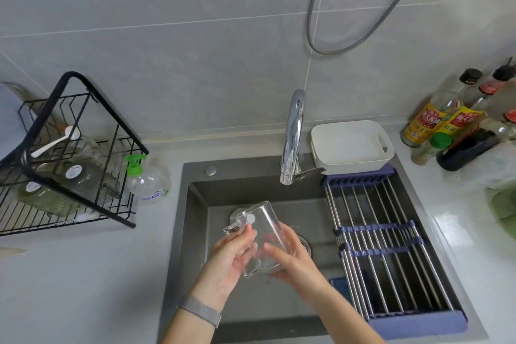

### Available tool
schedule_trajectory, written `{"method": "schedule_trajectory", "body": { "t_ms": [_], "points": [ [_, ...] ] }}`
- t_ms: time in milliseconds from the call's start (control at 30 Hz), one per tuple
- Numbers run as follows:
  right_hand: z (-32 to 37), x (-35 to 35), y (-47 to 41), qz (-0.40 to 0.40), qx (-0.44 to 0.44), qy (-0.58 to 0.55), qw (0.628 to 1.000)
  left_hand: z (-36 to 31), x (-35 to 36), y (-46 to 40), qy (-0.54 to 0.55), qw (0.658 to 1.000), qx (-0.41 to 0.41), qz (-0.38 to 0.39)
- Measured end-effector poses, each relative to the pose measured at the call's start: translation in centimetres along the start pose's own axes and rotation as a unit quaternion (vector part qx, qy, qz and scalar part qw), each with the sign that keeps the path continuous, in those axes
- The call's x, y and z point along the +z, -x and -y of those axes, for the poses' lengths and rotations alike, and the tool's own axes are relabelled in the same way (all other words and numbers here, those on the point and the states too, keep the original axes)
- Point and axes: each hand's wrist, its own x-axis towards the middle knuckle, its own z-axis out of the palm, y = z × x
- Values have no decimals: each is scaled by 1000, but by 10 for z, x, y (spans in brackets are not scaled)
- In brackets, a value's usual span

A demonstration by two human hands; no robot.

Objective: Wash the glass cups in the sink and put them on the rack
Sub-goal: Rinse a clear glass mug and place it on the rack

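Head | both hands (231, 254) (290, 251) grip glass cup (262, 229), seemingly empty | over sink (195, 204)

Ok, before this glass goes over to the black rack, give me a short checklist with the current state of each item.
1. Glass cup held securely: ok, left hand and right hand both grip it over the sink.
2. Faucet off: ok, no stream visible.
3. Cup rinsed clean: cannot tell; the glass is clear, a round sticker shows on its base.
4. Free space on black rack: ok, bare wire at the front, jars at the back.
5. Path to rack clear: not ok, soap bottle stands between.
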Motion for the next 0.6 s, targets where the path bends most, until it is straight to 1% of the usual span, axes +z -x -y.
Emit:
{"method": "schedule_trajectory", "body": {
  "t_ms": [67,100,133,167,200,233,267,300,333,367,433,500,533,600],
  "points": [
    [-11,5,3,-54,-21,-144,988,9,5,3,38,999,-16,16],
    [-14,8,6,-48,-25,-206,977,12,10,7,59,998,-21,26],
    [-15,11,9,-32,-30,-236,971,16,13,8,86,995,-21,34],
    [-16,12,12,-25,-37,-230,972,17,17,11,99,994,-20,34],
    [-14,12,15,-35,-43,-215,975,18,20,13,99,994,-15,33],
    [-13,11,15,-56,-50,-201,977,17,21,15,69,997,-6,34],
    [-12,8,15,-81,-57,-197,975,15,20,15,2,999,5,36],
    [-9,5,15,-100,-66,-203,972,12,18,16,-96,995,13,35],
    [-6,2,16,-120,-72,-210,968,11,15,14,-194,980,22,34],
    [-3,-2,17,-142,-80,-198,967,11,13,13,-277,960,19,25],
    [4,-10,19,-186,-87,-109,973,12,7,12,-386,923,9,3],
    [8,-18,21,-204,-93,-17,974,14,1,14,-428,904,11,-10],
    [10,-22,22,-214,-94,32,972,15,-3,14,-433,901,16,-15],
    [14,-30,21,-236,-99,154,954,15,-9,15,-429,902,29,-32]
  ]
}}
